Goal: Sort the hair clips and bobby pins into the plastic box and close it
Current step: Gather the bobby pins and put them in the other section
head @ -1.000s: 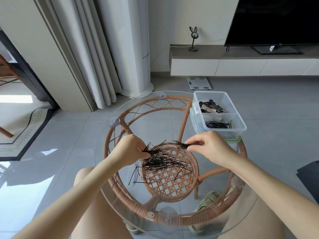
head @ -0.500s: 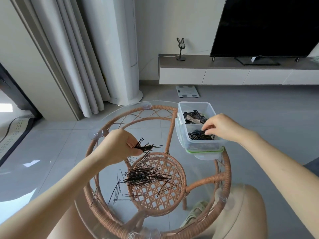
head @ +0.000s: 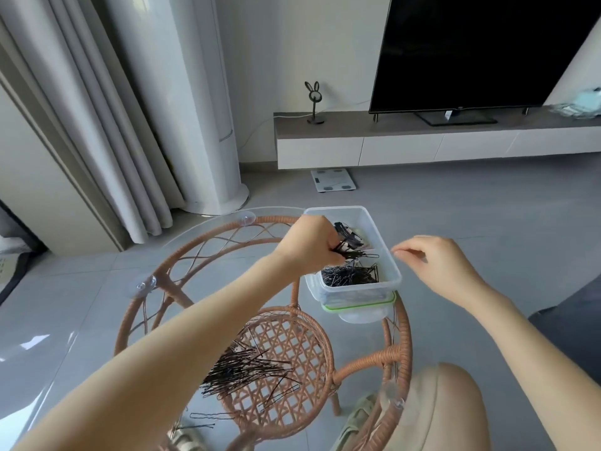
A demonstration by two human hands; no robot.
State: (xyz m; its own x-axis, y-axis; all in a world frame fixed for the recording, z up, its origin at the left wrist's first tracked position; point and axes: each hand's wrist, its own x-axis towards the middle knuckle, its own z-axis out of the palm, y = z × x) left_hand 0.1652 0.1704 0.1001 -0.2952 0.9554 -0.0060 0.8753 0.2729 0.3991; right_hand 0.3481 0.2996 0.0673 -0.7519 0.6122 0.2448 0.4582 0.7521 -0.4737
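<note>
A clear plastic box (head: 392, 281) with two compartments stands on its green-rimmed lid (head: 357, 305) at the table's far right. Hair clips (head: 349, 237) lie in the far compartment, black bobby pins (head: 351, 275) in the near one. My left hand (head: 310, 247) is over the box's left edge, shut on a small bunch of bobby pins (head: 356, 254) above the divider. My right hand (head: 432, 263) hovers just right of the box, fingers loosely curled and holding nothing. A pile of loose bobby pins (head: 244, 374) remains on the glass near me.
The round glass table top (head: 97, 346) rests on a rattan frame (head: 403, 340). A few stray pins (head: 208, 416) lie near the front edge. My knees are under the table. Beyond are a bathroom scale (head: 331, 180), a TV unit (head: 422, 141) and curtains (head: 97, 125).
My left hand has carried a bunch of pins from above the pile to the box. My right hand has dropped its pins and drawn back out to the box's right side.
</note>
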